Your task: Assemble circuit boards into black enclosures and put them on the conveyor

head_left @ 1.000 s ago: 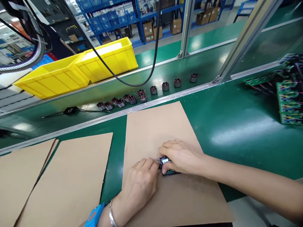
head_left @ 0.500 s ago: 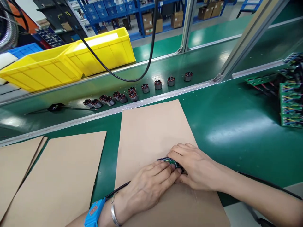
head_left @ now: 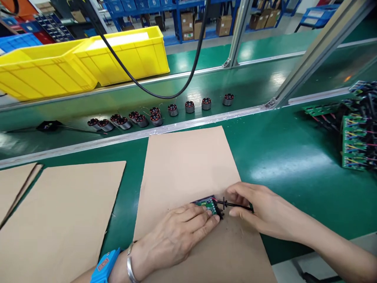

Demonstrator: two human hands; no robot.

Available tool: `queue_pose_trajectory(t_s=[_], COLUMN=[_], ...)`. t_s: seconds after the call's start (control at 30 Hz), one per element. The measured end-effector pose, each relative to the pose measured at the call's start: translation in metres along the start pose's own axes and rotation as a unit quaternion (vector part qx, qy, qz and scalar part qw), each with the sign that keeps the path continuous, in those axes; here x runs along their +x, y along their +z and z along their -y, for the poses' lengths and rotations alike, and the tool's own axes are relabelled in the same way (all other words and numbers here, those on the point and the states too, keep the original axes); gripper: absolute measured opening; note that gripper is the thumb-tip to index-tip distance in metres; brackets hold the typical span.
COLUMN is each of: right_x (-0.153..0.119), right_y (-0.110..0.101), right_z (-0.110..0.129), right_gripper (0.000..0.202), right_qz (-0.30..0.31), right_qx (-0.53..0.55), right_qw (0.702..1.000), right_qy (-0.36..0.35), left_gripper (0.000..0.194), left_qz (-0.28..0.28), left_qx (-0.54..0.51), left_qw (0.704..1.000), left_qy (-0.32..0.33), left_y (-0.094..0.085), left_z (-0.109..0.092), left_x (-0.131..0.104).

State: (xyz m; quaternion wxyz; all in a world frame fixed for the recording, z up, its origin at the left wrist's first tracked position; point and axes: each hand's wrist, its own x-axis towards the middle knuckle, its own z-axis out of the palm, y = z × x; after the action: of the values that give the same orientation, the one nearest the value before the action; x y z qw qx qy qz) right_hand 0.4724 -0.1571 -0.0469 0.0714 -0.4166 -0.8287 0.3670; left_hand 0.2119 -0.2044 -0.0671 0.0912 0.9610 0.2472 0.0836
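Note:
On the middle cardboard sheet (head_left: 188,161) lies a small green circuit board in a dark housing (head_left: 207,204). My left hand (head_left: 182,230) rests over it, its fingers together and pressing it down. From the board's right end runs a black cable (head_left: 237,205) with a small flange near the housing and red wire at the joint. My right hand (head_left: 262,210) is curved around this cable, thumb and fingers apart, with the cable passing between them; whether the hidden fingers grip it cannot be seen.
Several round motor-like parts (head_left: 190,106) stand beyond the metal rail (head_left: 182,124). Yellow bins (head_left: 132,59) are at the back left, more cardboard (head_left: 73,204) at left, wired circuit boards (head_left: 353,143) at right. A black cable (head_left: 153,93) hangs overhead.
My right hand has moved right, off the board, uncovering its right end and the cable. My left hand stays on the board. The view has shifted slightly.

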Motion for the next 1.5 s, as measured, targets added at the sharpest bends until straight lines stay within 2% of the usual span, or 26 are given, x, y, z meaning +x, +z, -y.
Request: queue_pose_trajectory(t_s=[0.03,0.17,0.3,0.37,0.43,0.53,0.6,0.73,0.87,1.0,1.07,1.27,1.37,1.43,1.5], right_x=[-0.001,0.004,0.013,0.017,0.019,0.02,0.019,0.015,0.016,0.017,0.018,0.021,0.018,0.014,0.01], right_y=[-0.001,-0.005,-0.011,-0.008,0.0,0.011,0.014,0.012,0.013,0.017,0.019,0.02,0.018,0.019,0.021], right_z=[0.0,0.004,0.011,0.018,0.023,0.021,0.014,0.003,0.003,0.001,0.001,0.013,0.01,0.002,-0.005], right_gripper=[0.007,0.016,0.025,0.021,0.016,0.021,0.027,0.032,0.032,0.028,0.025,0.013,0.014,0.021,0.029], right_qz=[0.004,0.024,0.092,0.075,0.033,-0.013,-0.032,-0.039,-0.036,-0.047,-0.045,-0.01,0.004,-0.012,-0.054], right_qx=[-0.005,-0.052,-0.04,-0.028,-0.049,-0.119,-0.162,-0.21,-0.256,-0.297,-0.31,-0.361,-0.323,-0.29,-0.28], right_qw=[1.0,0.998,0.995,0.997,0.996,0.975,0.957,0.939,0.925,0.9,0.896,0.898,0.916,0.929,0.928], right_qy=[0.007,0.02,0.015,-0.013,-0.07,-0.185,-0.238,-0.268,-0.278,-0.315,-0.314,-0.252,-0.237,-0.231,-0.242], left_gripper=[0.044,0.043,0.043,0.043,0.043,0.043,0.042,0.039,0.042,0.045,0.045,0.046,0.048,0.052,0.055], left_qz=[-0.002,-0.004,0.013,0.019,0.02,0.019,0.023,0.038,0.016,0.004,0.008,0.032,0.017,-0.001,-0.014], left_qx=[0.0,-0.015,-0.049,-0.066,-0.079,-0.086,-0.084,-0.07,-0.047,-0.033,-0.032,-0.026,-0.039,-0.048,-0.038], left_qw=[1.0,1.0,0.999,0.998,0.996,0.996,0.996,0.996,0.998,0.999,0.999,0.996,0.997,0.998,0.998], left_qy=[0.001,-0.003,-0.009,-0.014,-0.023,-0.027,-0.026,-0.038,-0.033,-0.029,-0.032,-0.078,-0.066,-0.05,-0.044], left_y=[-0.001,-0.002,-0.001,-0.002,-0.002,-0.002,-0.003,-0.006,-0.009,-0.005,-0.005,-0.013,-0.009,-0.003,0.001], left_z=[0.0,0.001,0.003,0.003,0.002,0.002,0.002,0.002,0.0,-0.001,-0.003,-0.013,-0.013,-0.009,-0.006], left_x=[0.0,-0.001,-0.001,-0.001,0.0,0.0,0.0,0.002,0.002,0.001,0.002,0.004,0.0,-0.002,-0.004])
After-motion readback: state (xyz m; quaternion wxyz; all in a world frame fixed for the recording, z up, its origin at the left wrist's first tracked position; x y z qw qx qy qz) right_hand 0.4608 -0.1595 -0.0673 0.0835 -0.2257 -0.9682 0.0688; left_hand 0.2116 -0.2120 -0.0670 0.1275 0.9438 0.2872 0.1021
